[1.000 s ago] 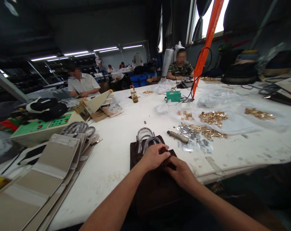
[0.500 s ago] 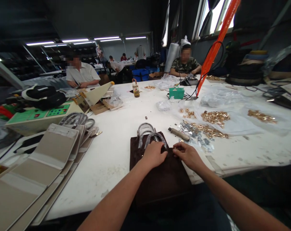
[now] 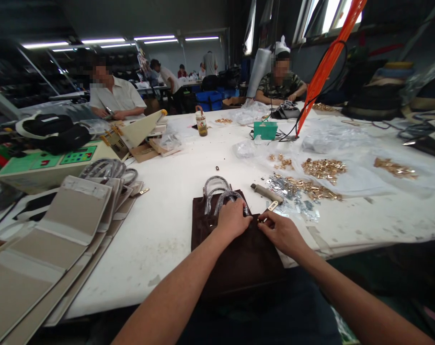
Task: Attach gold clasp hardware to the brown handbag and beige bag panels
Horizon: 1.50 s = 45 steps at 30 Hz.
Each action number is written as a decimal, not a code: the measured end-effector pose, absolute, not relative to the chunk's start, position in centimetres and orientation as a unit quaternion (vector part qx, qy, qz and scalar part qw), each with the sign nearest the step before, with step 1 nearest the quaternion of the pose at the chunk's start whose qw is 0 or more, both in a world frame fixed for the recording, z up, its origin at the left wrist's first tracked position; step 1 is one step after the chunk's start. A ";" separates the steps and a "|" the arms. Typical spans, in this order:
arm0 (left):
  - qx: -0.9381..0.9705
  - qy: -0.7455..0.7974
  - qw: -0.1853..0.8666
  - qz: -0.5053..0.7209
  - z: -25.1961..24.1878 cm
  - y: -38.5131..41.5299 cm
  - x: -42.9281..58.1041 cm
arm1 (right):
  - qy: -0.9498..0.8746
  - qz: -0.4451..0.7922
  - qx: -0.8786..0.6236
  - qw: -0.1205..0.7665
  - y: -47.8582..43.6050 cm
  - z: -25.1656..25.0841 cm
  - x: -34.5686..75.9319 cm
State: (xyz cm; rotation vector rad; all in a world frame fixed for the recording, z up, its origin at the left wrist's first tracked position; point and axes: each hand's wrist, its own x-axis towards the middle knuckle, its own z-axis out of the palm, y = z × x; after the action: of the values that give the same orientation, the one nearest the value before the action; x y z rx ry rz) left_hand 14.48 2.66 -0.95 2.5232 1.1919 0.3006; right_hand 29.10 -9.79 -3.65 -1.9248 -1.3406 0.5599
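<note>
A dark brown handbag (image 3: 244,268) lies on the near edge of the table and over my lap. Its two handles (image 3: 217,181) are wrapped in clear plastic and stand up at the far end. My left hand (image 3: 234,219) is closed on the bag by the handles, thumb pointing right; its fingertips are partly hidden. At the bag's right edge, my right hand (image 3: 281,233) pinches a small glinting metal fitting (image 3: 262,220), mostly covered by the fingers. Just beyond those fingers shows a slotted gold metal plate (image 3: 273,206). A cutter-like tool (image 3: 267,192) lies farther off.
Gold metal fittings (image 3: 323,168) and silver pieces (image 3: 303,208) are heaped at right. Beige bag panels (image 3: 74,211) lie stacked at left, before a green-topped machine (image 3: 48,163). A green box (image 3: 265,130) and a bottle (image 3: 201,125) stand farther back. Two people sit across the table.
The slotted gold plate now shows beyond my right fingers. Both hands stay at nearly the same place on the bag. The camera view has shifted slightly.
</note>
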 end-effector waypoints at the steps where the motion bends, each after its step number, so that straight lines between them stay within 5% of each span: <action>1: 0.884 0.424 0.166 0.107 -1.0 2.6 14.6 | -0.525 0.208 -0.749 0.347 -9.7 -3.7 29.1; 38: 0.853 0.408 0.307 0.103 4.3 1.4 14.0 | -0.590 0.099 -0.727 0.337 -11.9 -2.4 26.0; 45: 0.848 0.378 0.343 0.144 4.9 0.9 12.9 | -0.504 0.189 -0.723 0.433 -12.1 -1.9 25.8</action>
State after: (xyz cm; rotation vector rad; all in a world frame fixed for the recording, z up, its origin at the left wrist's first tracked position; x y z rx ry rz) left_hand 12.90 0.92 4.92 2.2034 0.9829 0.3744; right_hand 25.78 -12.08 -1.94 -1.8017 -1.2568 0.4704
